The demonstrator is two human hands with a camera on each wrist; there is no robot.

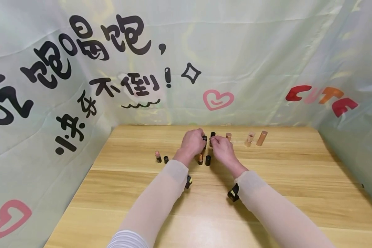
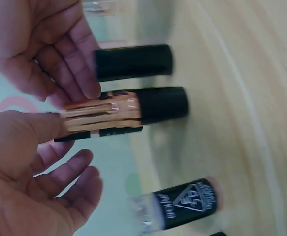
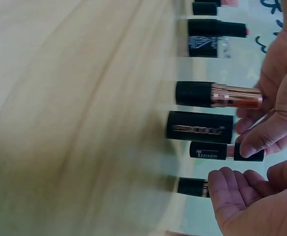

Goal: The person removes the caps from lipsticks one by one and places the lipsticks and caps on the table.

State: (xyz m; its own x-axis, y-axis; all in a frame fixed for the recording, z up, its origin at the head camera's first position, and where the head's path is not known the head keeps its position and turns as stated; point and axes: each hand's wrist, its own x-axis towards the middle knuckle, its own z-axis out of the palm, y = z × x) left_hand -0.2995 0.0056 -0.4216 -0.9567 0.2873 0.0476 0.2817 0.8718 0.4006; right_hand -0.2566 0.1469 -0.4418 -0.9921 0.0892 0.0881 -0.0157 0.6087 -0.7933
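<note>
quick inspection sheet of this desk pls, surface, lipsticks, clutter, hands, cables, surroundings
surface: light wooden table, bare wood near the person.
job's things: open lipstick with rose-gold barrel and black base; black cap beside it.
clutter: more lipsticks and caps, black ones near the wrists, tan tubes at the back right, a pink-tipped one at left.
hands: left hand and right hand meet over the middle group; fingers touch the barrel, the exact grip is unclear.
cables: nothing seen.
surroundings: pale fabric backdrop with black lettering and pink hearts.
</note>
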